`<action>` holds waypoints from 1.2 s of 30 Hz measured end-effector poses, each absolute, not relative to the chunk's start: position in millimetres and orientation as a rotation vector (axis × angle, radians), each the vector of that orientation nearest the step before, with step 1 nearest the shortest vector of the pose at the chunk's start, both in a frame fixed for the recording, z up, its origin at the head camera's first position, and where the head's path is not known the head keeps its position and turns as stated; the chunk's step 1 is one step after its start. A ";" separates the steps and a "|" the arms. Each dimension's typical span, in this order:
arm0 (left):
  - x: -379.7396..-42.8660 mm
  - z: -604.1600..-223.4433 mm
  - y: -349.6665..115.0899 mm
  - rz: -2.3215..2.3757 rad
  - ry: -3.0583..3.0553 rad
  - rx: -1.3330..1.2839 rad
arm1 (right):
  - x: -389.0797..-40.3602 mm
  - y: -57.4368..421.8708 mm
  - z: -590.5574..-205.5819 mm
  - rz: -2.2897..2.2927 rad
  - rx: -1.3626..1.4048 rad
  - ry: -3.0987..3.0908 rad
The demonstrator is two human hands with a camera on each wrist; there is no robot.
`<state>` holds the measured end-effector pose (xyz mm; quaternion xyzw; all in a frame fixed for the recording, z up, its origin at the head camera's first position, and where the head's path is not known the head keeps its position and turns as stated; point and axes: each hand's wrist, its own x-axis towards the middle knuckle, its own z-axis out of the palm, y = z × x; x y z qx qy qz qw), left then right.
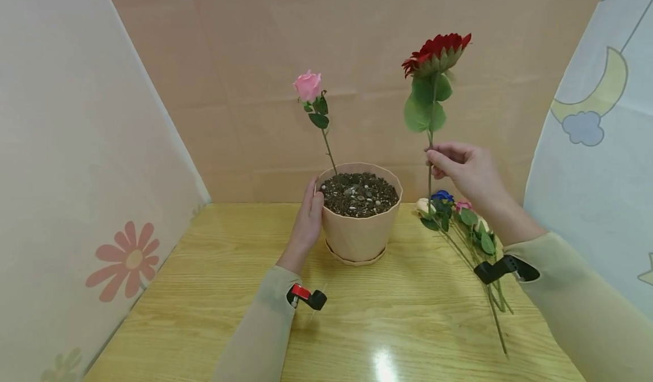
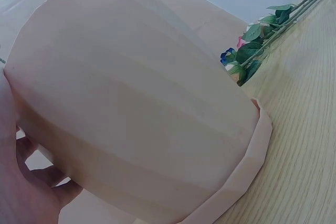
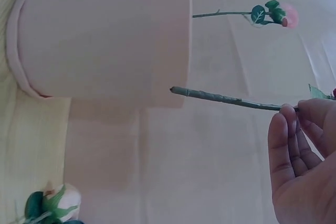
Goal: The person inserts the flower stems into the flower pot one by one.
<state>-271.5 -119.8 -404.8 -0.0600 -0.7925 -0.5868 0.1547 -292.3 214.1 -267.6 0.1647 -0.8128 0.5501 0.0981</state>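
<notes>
A peach flower pot [image 1: 357,236] filled with dark soil and pebbles stands on a saucer. One pink rose [image 1: 308,86] rises from the soil at its back left. My left hand [image 1: 308,217] rests against the pot's left side, the thumb by the rim; the left wrist view shows several fingers [image 2: 50,175] touching the wall. To the right of the pot, my right hand [image 1: 466,169] pinches the stem of a red flower [image 1: 439,53] with green leaves, held upright. The stem's lower end [image 3: 181,91] hangs free beside the pot, apart from it.
Several artificial flowers lie on the wooden table at the right, among them a blue rose [image 1: 442,195] and a cream rose [image 1: 423,206]; their stems [image 1: 495,319] point toward the front. A peach cloth [image 1: 245,87] hangs behind, with printed cloths [image 1: 576,161] at both sides.
</notes>
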 end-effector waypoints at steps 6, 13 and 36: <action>-270.4 -404.3 -119.8 -1.707 -2.262 -0.190 | -293.1 197.5 -252.7 1.681 0.489 -2.329; -270.9 -406.0 -118.7 -1.685 -2.282 -0.166 | -301.1 173.9 -248.6 1.768 0.511 -2.190; -272.9 -406.1 -120.9 -1.662 -2.284 -0.161 | -343.2 128.9 -272.1 1.752 0.532 -2.129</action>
